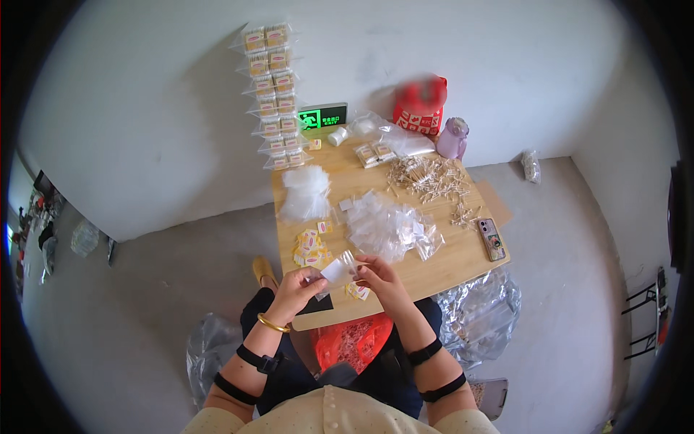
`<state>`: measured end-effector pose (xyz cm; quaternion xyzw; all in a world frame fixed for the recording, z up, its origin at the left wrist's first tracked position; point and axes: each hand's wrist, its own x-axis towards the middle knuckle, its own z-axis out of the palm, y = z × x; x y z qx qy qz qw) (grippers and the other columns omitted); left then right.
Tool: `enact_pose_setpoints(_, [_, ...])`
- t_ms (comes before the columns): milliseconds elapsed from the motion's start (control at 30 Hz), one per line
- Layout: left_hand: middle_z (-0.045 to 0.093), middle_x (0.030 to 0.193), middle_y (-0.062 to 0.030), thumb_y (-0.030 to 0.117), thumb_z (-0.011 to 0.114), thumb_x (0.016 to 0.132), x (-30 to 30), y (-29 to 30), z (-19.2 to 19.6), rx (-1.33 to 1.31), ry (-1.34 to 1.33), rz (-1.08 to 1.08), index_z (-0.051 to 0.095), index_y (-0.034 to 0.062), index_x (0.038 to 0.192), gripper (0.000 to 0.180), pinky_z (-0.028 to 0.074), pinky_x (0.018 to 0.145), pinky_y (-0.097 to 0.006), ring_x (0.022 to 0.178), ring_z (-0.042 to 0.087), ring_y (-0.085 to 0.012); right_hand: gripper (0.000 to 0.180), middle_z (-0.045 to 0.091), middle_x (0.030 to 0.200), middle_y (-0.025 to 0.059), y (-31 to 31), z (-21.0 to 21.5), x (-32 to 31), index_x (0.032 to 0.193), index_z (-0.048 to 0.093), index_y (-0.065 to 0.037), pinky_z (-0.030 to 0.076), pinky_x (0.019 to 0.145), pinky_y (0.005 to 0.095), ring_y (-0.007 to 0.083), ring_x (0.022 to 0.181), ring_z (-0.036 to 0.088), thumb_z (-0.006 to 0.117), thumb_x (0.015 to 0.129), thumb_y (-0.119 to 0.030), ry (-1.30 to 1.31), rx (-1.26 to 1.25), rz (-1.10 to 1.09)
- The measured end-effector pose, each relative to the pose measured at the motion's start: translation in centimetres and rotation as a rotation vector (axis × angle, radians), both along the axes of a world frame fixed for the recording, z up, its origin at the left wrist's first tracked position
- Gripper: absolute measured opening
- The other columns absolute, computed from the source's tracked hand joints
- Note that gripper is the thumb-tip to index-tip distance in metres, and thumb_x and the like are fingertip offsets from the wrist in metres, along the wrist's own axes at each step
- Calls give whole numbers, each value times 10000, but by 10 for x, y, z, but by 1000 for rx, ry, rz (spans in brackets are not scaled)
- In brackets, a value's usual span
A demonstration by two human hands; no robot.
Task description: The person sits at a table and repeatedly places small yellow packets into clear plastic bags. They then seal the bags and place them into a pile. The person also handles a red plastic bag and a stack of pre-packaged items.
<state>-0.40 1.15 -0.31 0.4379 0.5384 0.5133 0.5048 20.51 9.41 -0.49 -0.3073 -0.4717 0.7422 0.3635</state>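
- Fingers of the left hand [295, 288] and the right hand [382, 278] pinch one small clear plastic bag [337, 270] between them, held just above the near edge of the wooden table [434, 271].
- Just beneath the hands lie a few small yellow-and-red labels [357, 291]; a loose pile of the same labels [311, 247] sits a little farther, to the left.
- On the person's lap, a red bag [352, 341] holds pale small pieces.
- Mid-table: one heap of flat clear bags [387, 226]; left of it, one white bundle of bags [306, 191].
- At the right edge lies one phone [491, 239].
- Farther right, a scatter of cotton swabs [428, 178].
- At the far edge stand a green lit rectangular sign [322, 116], a red bag [420, 107] and a lilac bottle [452, 138].
- On the wall, two columns of filled packets [273, 94] hang in clear strips, about eight rows.
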Motion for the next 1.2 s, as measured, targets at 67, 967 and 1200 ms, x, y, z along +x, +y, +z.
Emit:
enact_pose_setpoints(67, [634, 805, 4, 100, 665, 872, -4, -6, 3, -2, 91, -18, 649, -11, 909, 119, 441, 634, -209, 717, 546, -43, 200, 643, 954, 51, -5, -8, -5, 1044, 597, -3, 467, 804, 254, 108, 893, 601, 586, 940, -173, -57, 71, 15])
enact_pose_setpoints(967, [580, 656, 13, 127, 662, 878, 9, -28, 18, 97, 247, 53, 571, -8, 780, 189, 393, 544, -204, 611, 495, -27, 133, 621, 874, 9, -31, -12, -5, 999, 600, -20, 439, 684, 220, 67, 784, 547, 638, 901, -102, -92, 22, 32])
enact_pose_setpoints(1200, [607, 677, -5, 117, 653, 882, 8, -27, 16, 95, 265, 33, 574, -13, 790, 178, 413, 561, -204, 623, 525, -34, 140, 599, 832, -10, -28, -28, -8, 976, 587, -29, 436, 691, 221, 63, 756, 531, 659, 884, -106, -93, 82, 36])
